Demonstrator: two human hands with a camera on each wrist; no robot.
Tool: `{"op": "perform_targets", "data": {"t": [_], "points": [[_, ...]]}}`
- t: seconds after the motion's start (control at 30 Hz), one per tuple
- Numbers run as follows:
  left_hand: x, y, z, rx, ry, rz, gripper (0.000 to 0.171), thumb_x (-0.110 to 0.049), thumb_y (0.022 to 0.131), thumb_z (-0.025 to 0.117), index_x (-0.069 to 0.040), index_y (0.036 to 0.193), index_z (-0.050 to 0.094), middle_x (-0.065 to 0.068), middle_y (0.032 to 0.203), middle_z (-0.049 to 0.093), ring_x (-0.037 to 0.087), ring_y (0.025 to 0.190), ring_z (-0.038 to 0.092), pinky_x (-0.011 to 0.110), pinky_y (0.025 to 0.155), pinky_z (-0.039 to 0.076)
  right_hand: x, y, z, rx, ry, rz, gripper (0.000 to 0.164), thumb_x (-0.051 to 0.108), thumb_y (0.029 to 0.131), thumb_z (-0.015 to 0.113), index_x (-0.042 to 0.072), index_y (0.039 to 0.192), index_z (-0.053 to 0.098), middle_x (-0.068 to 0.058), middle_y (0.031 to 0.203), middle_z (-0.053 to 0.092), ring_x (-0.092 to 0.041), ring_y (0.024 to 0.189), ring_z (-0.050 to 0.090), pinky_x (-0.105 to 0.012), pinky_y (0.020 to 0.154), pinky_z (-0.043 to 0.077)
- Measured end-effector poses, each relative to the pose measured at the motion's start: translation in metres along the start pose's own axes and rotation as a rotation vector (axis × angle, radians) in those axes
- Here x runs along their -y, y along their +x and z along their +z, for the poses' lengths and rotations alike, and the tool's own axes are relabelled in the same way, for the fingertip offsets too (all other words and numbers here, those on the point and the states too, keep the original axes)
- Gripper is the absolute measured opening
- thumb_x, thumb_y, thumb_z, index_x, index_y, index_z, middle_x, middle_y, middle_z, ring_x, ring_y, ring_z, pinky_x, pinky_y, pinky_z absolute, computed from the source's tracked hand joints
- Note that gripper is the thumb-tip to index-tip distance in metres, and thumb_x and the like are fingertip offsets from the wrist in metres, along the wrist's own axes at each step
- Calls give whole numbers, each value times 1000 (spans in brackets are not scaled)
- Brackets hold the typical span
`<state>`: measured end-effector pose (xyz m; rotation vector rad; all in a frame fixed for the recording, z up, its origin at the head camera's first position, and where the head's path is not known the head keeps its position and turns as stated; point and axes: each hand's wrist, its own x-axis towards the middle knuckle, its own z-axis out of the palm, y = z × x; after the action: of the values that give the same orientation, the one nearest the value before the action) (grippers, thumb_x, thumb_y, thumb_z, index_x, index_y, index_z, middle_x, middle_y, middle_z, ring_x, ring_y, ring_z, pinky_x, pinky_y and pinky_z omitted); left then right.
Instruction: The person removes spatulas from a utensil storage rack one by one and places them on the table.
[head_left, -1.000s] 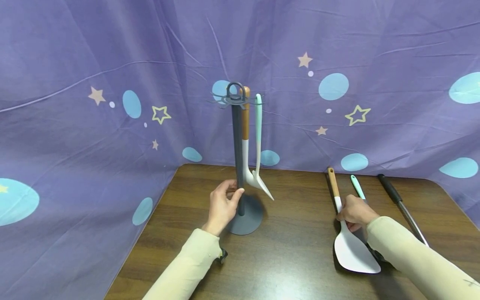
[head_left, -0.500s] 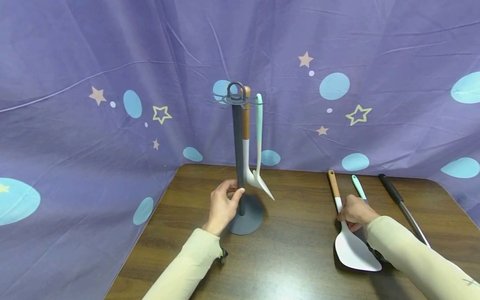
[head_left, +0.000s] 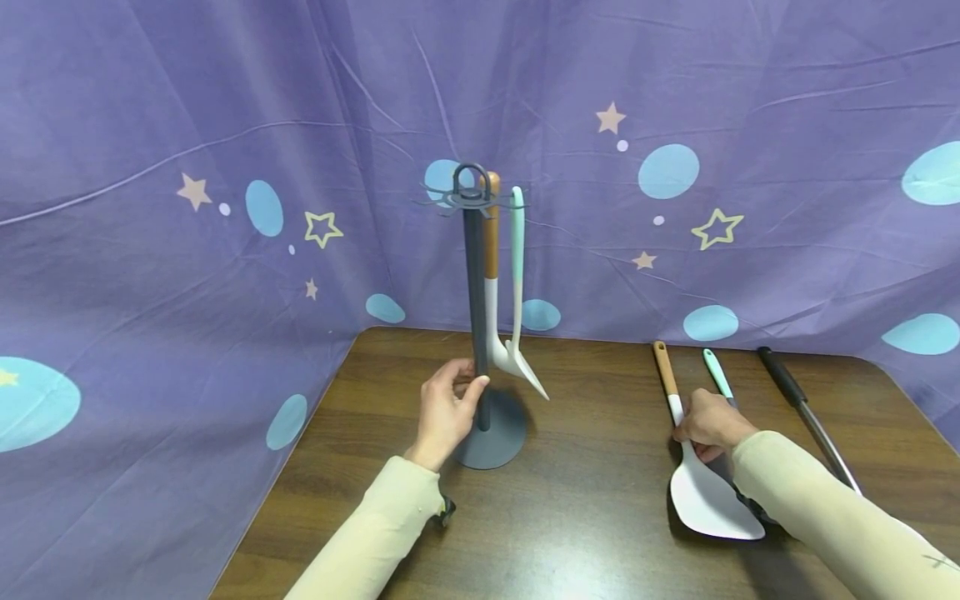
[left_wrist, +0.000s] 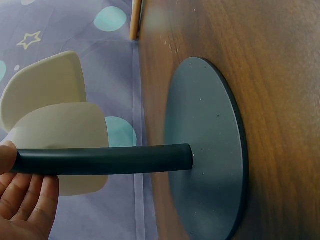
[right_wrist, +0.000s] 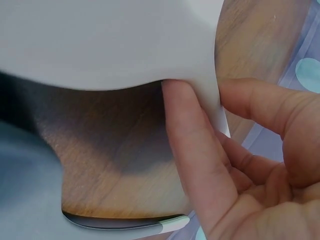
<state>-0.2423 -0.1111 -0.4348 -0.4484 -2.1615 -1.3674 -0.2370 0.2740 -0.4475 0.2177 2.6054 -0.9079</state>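
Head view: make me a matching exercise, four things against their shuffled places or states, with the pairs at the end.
1. White spatula
2. Grey stand
3. Black-handled utensil
4. Purple curtain

A. Behind the table
B. Pinched by the right hand
C. Lying along the table's right side
D. Held by the left hand

Pairs: 1-B, 2-D, 3-C, 4-A.

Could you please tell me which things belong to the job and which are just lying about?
Seemingly in the job:
gray utensil stand, held by the left hand
white turner, pinched by the right hand
hung brown-handled utensil
hung mint-handled utensil

Lying about, perhaps for later:
second mint-handled utensil
black-handled utensil
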Motion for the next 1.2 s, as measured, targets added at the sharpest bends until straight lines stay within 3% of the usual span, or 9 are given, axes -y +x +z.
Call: {"op": "perform_targets", "data": {"t": [0.57,0.87,1.07,1.2], "points": [[-1,-1,0,4,-3,-9,15,-4,83,73,0,96,65,11,88,68,19,76,68,22,70,58,-3,0,1,7,4,-20,17,0,78,69,-6,80,53,-17,71,55,-23,54,62,-35,49,59],[-1,-1,0,8,-10,-19,15,-5,84,73,0,96,65,10,88,68,19,77,67,24,70,59,-2,-4,-7,-10,-21,-8,22,12,83,71,-2,77,55,-11,65,56,-20,55,60,-33,51,59],[-1,0,0,0,-22,-10,15,-1,82,73,0,96,65,11,88,68,21,77,67,33,70,60,1,-10,-13,-18,-5,-50,23,14,86,68,-3,79,55,-11,64,56,-20,54,60,-34,51,58],[-1,0,0,1,-15,-12,16,0,82,73,0,95,65,11,87,68,21,76,67,31,70,60,6,-16,-18,-25,-3,-107,23,15,89,65,-8,89,61,-11,64,58,-19,54,60,-33,52,58]]}}
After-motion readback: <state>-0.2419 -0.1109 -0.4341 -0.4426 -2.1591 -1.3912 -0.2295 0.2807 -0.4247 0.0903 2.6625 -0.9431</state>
